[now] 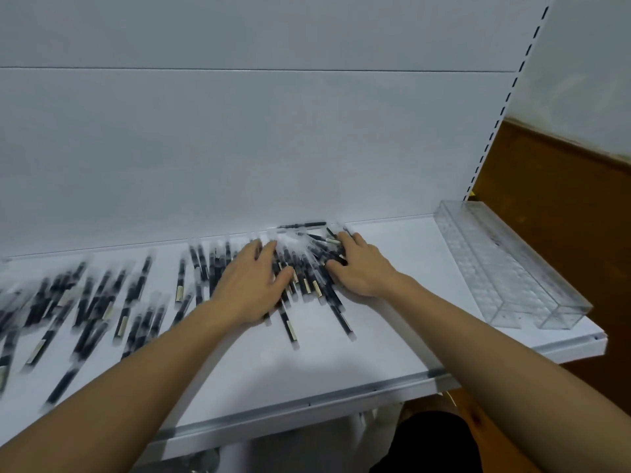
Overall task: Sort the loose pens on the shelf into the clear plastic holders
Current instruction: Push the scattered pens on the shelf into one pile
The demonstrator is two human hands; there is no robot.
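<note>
Though apart, hands (254, 285) (358, 271) atop pens (309, 281)

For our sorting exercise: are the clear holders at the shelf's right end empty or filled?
Empty: the holders show only clear cells; the pens all lie loose on the shelf.

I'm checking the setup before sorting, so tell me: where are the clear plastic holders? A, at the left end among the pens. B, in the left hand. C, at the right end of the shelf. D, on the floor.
C: the clear plastic holders lie at the shelf's right end, beyond the right hand and apart from the pens.
</note>
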